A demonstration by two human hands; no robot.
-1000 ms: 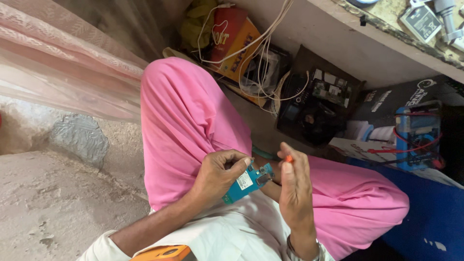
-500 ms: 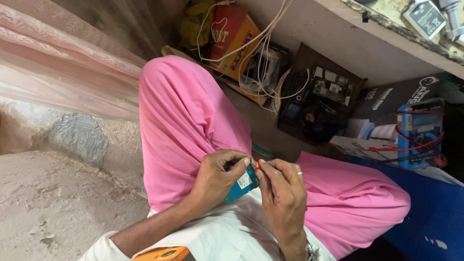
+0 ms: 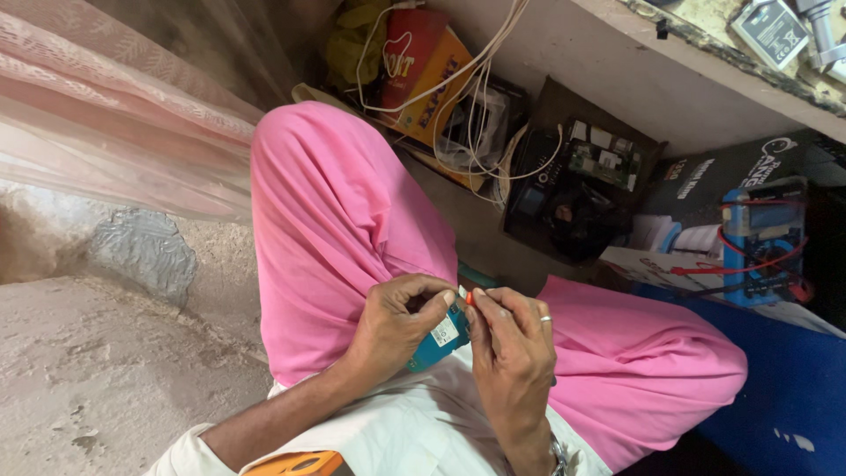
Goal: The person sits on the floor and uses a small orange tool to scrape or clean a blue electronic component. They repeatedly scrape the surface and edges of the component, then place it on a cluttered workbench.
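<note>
Over pink lap, two hands [image 3: 458, 339], one teal circuit board [image 3: 438, 345].

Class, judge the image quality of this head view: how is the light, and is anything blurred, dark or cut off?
Head view: soft even daylight, no glare; left hand, right hand and the blue part are sharp; the lower right corner falls dark; the orange object is cut off.

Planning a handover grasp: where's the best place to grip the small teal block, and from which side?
Grip the teal block by its long flat faces at the lower-left end, coming from below. The left hand pinches its upper part and the right hand works at its top end, so only that lower end seems free.
</note>
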